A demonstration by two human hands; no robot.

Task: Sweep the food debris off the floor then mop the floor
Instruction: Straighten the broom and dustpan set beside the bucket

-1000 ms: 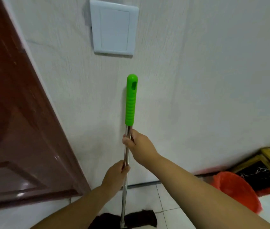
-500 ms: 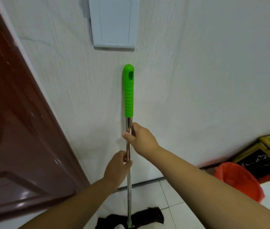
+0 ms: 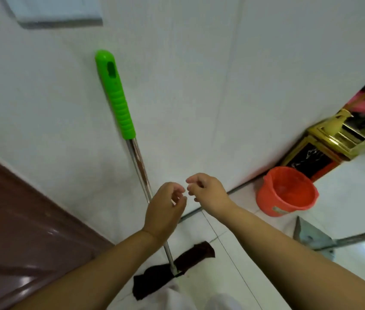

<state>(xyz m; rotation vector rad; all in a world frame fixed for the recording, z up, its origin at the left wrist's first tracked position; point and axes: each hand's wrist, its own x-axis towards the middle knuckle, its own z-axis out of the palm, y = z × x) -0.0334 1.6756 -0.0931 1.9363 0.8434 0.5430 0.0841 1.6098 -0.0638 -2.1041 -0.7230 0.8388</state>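
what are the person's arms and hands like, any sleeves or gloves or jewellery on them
Both arms are bare from the bottom edge of the picture up to the wrist, with no sleeves in view. The left hand and the right hand wear no gloves. No rings, watch or bracelets show on either one. Nothing is marked or taped on them.

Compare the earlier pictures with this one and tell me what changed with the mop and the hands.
Both hands let go of the mop. The left hand and right hand have pulled back from the metal shaft, fingers loosely curled, holding nothing. The mop now leans on its own against the white wall, its green grip at the top. Its dark mop head stays on the tiled floor, and the orange bucket stays by the wall.
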